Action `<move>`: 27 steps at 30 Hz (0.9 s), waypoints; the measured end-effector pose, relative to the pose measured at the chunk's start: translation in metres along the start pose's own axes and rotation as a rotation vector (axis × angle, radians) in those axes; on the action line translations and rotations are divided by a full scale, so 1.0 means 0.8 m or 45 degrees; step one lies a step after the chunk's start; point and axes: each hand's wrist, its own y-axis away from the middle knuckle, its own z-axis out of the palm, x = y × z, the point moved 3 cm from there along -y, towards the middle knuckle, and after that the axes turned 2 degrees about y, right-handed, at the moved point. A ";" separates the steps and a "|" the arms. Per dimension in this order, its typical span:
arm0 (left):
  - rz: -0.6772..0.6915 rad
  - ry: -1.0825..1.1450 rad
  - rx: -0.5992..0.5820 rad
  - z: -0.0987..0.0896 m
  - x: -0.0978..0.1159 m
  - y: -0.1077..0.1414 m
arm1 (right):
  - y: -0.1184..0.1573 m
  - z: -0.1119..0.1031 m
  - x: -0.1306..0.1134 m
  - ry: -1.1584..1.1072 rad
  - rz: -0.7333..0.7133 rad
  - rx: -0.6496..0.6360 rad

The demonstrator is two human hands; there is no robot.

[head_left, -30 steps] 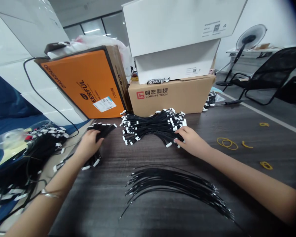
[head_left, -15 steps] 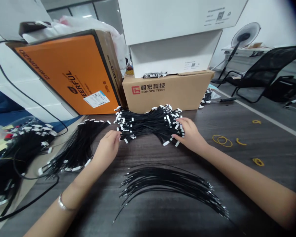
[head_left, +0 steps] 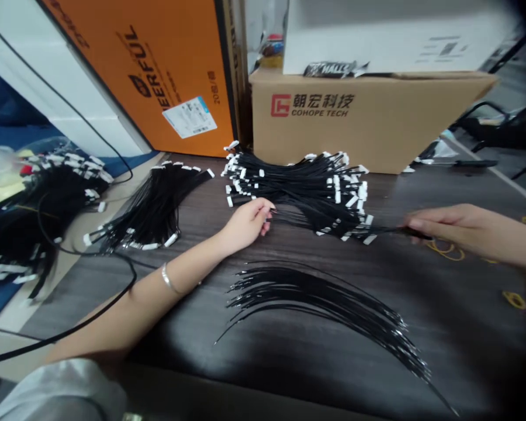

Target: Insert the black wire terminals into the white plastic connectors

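Observation:
A big pile of black cables with white connectors [head_left: 289, 184] lies before the cardboard box. At the pile's front edge my left hand [head_left: 249, 225] is closed on the left end of some thin black cables. These stretch rightward past the pile to my right hand [head_left: 438, 228], whose fingers pinch their other end. Nearer to me, a loose fan of thin black cables with bare metal tips [head_left: 315, 298] rests on the dark table [head_left: 193, 345]. Another bunch of white-tipped cables [head_left: 151, 204] lies left of my left hand.
Behind stand an orange box [head_left: 158, 64], a cardboard box [head_left: 377, 123] and a white box [head_left: 390, 35]. More cables [head_left: 48, 204] are at far left, with a black cord [head_left: 92, 313] crossing there. Yellow rubber bands [head_left: 515, 299] lie at right.
My right hand has moved right, off the pile, with cable ends in its fingers. My left hand sits nearer the pile's front middle. The view has shifted closer and lower.

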 end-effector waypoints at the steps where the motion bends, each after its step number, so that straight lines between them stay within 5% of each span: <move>1: -0.025 0.018 -0.036 0.005 -0.009 0.000 | 0.002 0.005 0.006 0.037 -0.011 -0.039; 3: -0.071 0.063 -0.111 0.011 -0.022 0.002 | 0.004 0.018 0.011 0.116 -0.073 -0.071; 6: -0.121 0.145 -0.175 0.014 -0.030 0.004 | 0.009 0.037 -0.017 0.290 -0.203 0.142; 8: -0.147 0.222 -0.194 0.013 -0.032 0.002 | 0.013 0.053 -0.065 0.344 -0.305 0.175; 12: -0.141 0.352 -0.250 0.012 -0.033 -0.002 | 0.013 0.098 -0.188 0.010 -0.615 -0.146; 15: -0.115 0.360 -0.283 0.012 -0.034 -0.002 | 0.003 0.128 -0.244 -0.157 -0.656 -0.294; 27: -0.071 0.235 -0.384 0.013 -0.028 -0.001 | -0.008 0.168 -0.258 -0.146 -0.600 -0.460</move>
